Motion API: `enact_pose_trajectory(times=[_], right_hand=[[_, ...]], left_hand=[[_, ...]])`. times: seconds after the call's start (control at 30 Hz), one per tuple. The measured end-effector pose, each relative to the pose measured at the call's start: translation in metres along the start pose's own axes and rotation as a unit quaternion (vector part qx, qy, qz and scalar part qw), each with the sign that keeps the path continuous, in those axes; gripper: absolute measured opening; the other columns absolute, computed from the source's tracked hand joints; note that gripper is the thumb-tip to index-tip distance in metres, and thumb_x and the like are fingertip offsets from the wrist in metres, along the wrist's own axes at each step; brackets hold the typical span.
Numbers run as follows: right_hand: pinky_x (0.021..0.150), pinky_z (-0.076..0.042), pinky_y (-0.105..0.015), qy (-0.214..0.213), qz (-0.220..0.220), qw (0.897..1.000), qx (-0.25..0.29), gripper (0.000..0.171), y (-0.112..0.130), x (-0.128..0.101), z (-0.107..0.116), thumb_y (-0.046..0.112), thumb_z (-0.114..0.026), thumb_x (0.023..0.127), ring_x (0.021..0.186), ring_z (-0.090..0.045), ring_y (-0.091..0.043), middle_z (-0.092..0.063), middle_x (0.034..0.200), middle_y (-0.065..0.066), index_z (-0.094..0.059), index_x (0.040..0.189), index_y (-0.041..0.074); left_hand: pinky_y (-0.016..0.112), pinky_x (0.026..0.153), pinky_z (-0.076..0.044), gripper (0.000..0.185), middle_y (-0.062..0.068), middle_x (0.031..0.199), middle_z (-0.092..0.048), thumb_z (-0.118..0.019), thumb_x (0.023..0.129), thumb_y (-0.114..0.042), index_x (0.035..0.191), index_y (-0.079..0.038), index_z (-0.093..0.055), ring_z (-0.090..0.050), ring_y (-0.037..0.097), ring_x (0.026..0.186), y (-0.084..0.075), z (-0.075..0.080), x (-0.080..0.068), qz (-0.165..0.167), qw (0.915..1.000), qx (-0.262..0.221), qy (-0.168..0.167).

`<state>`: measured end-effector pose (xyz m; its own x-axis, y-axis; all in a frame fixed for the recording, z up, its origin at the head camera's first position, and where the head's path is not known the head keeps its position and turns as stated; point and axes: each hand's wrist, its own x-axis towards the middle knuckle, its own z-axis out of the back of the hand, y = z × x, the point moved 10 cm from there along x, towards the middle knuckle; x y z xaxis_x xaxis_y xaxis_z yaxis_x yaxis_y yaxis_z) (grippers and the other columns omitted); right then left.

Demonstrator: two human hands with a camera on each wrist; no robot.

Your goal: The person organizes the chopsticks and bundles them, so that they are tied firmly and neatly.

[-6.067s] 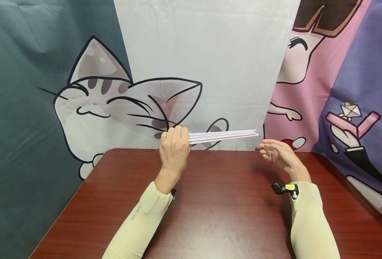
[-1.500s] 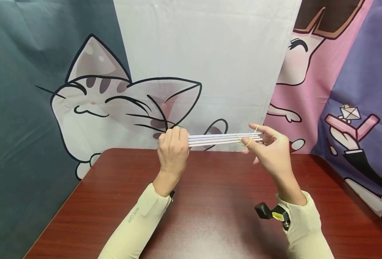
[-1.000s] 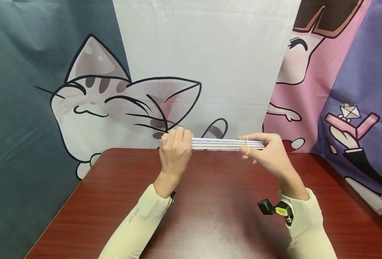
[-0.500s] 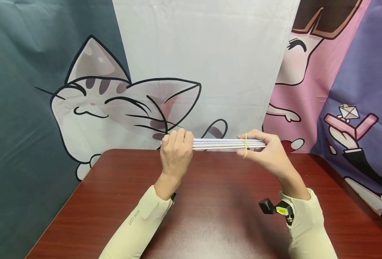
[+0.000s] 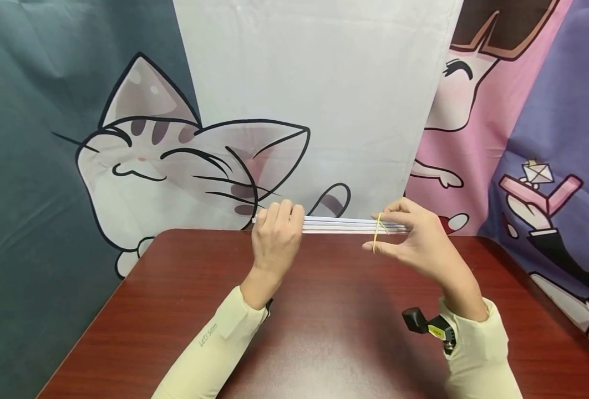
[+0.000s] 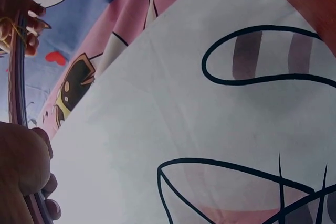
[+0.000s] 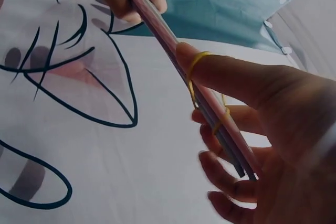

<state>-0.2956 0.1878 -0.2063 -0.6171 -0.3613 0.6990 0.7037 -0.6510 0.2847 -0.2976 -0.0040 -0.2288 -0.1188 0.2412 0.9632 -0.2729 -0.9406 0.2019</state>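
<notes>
A bundle of thin pale sticks (image 5: 341, 224) is held level above the far edge of the table. My left hand (image 5: 277, 235) grips its left end in a fist. My right hand (image 5: 406, 238) is at the right end, where a yellow rubber band (image 5: 376, 233) is stretched between forefinger and thumb and runs across the sticks. In the right wrist view the rubber band (image 7: 197, 64) loops over my thumb and round the sticks (image 7: 173, 45), which pass between thumb and fingers. The left wrist view shows the sticks (image 6: 18, 82) running up from my left hand (image 6: 21, 177).
A dark red wooden table (image 5: 324, 332) lies below both hands. Cartoon backdrop cloths (image 5: 174, 160) hang close behind its far edge. A small black camera mount (image 5: 426, 326) sits on my right wrist.
Six seconds ago my right hand was apart from the sticks. It has since brought the band over their right end, and in the last half second my thumb has pulled the band downward.
</notes>
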Motion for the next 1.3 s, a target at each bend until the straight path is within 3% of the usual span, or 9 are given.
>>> enact_pose_trajectory(times=[0.17,0.3,0.43,0.53,0.73,0.87,1.03,1.13,1.3], right_hand=[[0.074,-0.038,-0.036,-0.045,0.094,0.994,-0.027,0.047,0.023,0.001,0.000,0.011,-0.093,0.058,0.085,-0.054,-0.023,-0.061,0.092,-0.003,-0.077,0.102,0.006],[0.069,-0.029,-0.048,-0.085,0.185,0.979,-0.031,0.028,0.047,-0.001,0.000,0.021,-0.084,0.075,0.087,-0.054,-0.032,-0.065,0.095,-0.008,-0.077,0.098,0.008],[0.077,-0.036,-0.045,-0.120,0.251,0.960,0.013,0.024,0.065,-0.005,0.000,0.031,-0.070,0.091,0.084,-0.061,-0.028,-0.068,0.092,-0.009,-0.077,0.091,0.008],[0.070,-0.043,-0.030,-0.144,0.265,0.952,0.051,0.025,0.071,-0.008,0.003,0.032,-0.073,0.089,0.075,-0.063,-0.021,-0.068,0.088,-0.009,-0.077,0.087,0.007],[0.059,-0.036,-0.021,-0.195,0.197,0.952,0.130,0.033,0.056,-0.009,0.012,0.037,-0.083,0.079,0.066,-0.054,-0.011,-0.061,0.072,-0.006,-0.079,0.085,0.004],[0.052,-0.040,-0.014,-0.191,0.103,0.950,0.222,0.037,0.037,-0.008,0.012,0.020,-0.090,0.071,0.059,-0.051,-0.005,-0.056,0.067,-0.005,-0.077,0.095,-0.005],[0.045,-0.049,-0.019,-0.210,-0.012,0.901,0.379,0.050,0.022,-0.009,0.012,-0.020,-0.080,0.064,0.063,-0.065,-0.009,-0.062,0.079,-0.009,-0.067,0.112,-0.015],[0.041,-0.048,-0.023,-0.227,-0.050,0.870,0.434,0.056,0.020,-0.009,0.012,-0.026,-0.072,0.066,0.068,-0.069,-0.012,-0.061,0.081,-0.008,-0.063,0.120,-0.014],[0.039,-0.049,-0.026,-0.255,-0.082,0.856,0.441,0.061,0.020,-0.012,0.015,-0.022,-0.072,0.070,0.075,-0.072,-0.017,-0.056,0.098,-0.011,-0.062,0.127,-0.005]], left_hand=[[0.034,0.061,-0.031,0.026,0.004,0.067,-0.040,-0.046,0.091,0.004,0.069,-0.010,-0.045,-0.040,0.022,0.060,0.002,-0.001,-0.003,0.007,1.0000,-0.005,0.003],[0.033,0.061,-0.031,0.026,0.004,0.067,-0.040,-0.046,0.092,0.003,0.070,-0.010,-0.045,-0.041,0.022,0.060,0.003,-0.001,-0.004,0.014,0.9998,-0.002,0.013],[0.033,0.061,-0.032,0.027,0.004,0.067,-0.041,-0.046,0.092,0.003,0.069,-0.011,-0.045,-0.042,0.022,0.061,0.004,-0.004,-0.005,0.022,0.9994,0.004,0.025],[0.034,0.060,-0.033,0.027,0.005,0.067,-0.042,-0.046,0.092,0.002,0.069,-0.011,-0.045,-0.044,0.023,0.061,0.007,-0.006,-0.005,0.033,0.9989,0.007,0.031],[0.036,0.059,-0.034,0.025,0.007,0.069,-0.045,-0.050,0.094,-0.005,0.071,-0.010,-0.047,-0.048,0.025,0.064,0.017,-0.006,-0.004,0.064,0.9973,0.008,0.035],[0.036,0.058,-0.034,0.024,0.008,0.069,-0.046,-0.051,0.095,-0.006,0.071,-0.009,-0.047,-0.049,0.026,0.064,0.022,-0.002,0.000,0.069,0.9973,0.008,0.024],[0.037,0.058,-0.034,0.024,0.008,0.067,-0.045,-0.052,0.093,-0.005,0.070,-0.008,-0.047,-0.048,0.027,0.061,0.028,0.006,0.004,0.074,0.9973,0.001,-0.002],[0.038,0.058,-0.034,0.024,0.009,0.067,-0.044,-0.053,0.093,-0.005,0.070,-0.008,-0.047,-0.047,0.028,0.060,0.031,0.011,0.006,0.080,0.9967,-0.002,-0.013],[0.038,0.058,-0.034,0.023,0.009,0.067,-0.045,-0.054,0.093,-0.005,0.071,-0.007,-0.047,-0.047,0.029,0.061,0.036,0.014,0.008,0.087,0.9960,-0.002,-0.020]])
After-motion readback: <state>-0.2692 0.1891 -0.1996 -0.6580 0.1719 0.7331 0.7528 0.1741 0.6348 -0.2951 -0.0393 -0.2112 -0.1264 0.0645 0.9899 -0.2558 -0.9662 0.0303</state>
